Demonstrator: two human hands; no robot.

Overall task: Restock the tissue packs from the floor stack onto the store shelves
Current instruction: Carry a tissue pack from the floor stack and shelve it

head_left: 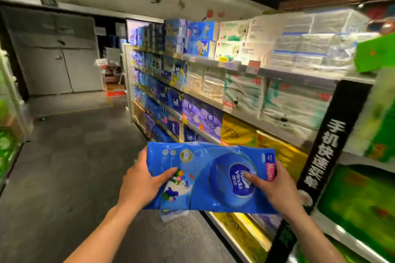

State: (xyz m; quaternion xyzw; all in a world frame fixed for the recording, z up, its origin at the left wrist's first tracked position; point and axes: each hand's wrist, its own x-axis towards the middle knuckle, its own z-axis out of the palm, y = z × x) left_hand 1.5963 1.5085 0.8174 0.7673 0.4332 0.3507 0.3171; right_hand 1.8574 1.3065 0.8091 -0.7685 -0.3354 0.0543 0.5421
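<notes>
Dim, motion-blurred, fisheye-warped edges

We log the tissue pack (205, 179) as glossy, crinkled blue plastic film | behind it we see shelves (277, 73) with matt grey edges | left of it the floor (74, 156) looks matt, dark, finely textured.

Retail shop aisle: tiered shelves (284, 71) stocked with wrapped tissue packs (205, 117), price tags (228, 103) along the shelf edges, a printed black sign panel (329, 151) at the shelving's end.

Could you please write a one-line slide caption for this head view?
Left hand and right hand hold a blue tissue pack before stocked store shelves.
</notes>
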